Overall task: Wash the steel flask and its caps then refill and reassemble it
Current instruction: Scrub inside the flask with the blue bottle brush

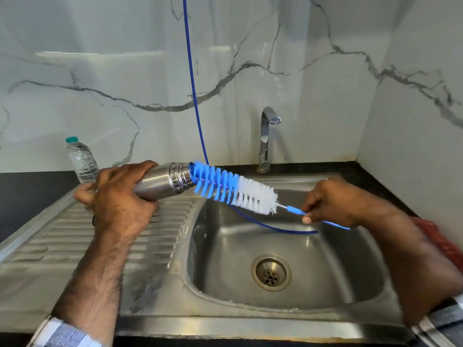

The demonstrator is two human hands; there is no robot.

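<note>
My left hand [120, 199] grips the steel flask [165, 181] around its body and holds it nearly level above the sink's left edge, its threaded mouth pointing right. A bottle brush [238, 190] with blue and white bristles pokes its blue tip into the flask's mouth, while most of the bristles stay outside. My right hand [333, 201] pinches the brush's thin blue handle over the basin. No flask caps are in view.
The steel sink [350, 259] with its drain [271, 272] lies below, and a ribbed draining board [75, 241] is to the left. A chrome tap [266, 136] stands behind. A blue hose [193, 96] hangs into the basin. A plastic water bottle [81, 159] stands at back left.
</note>
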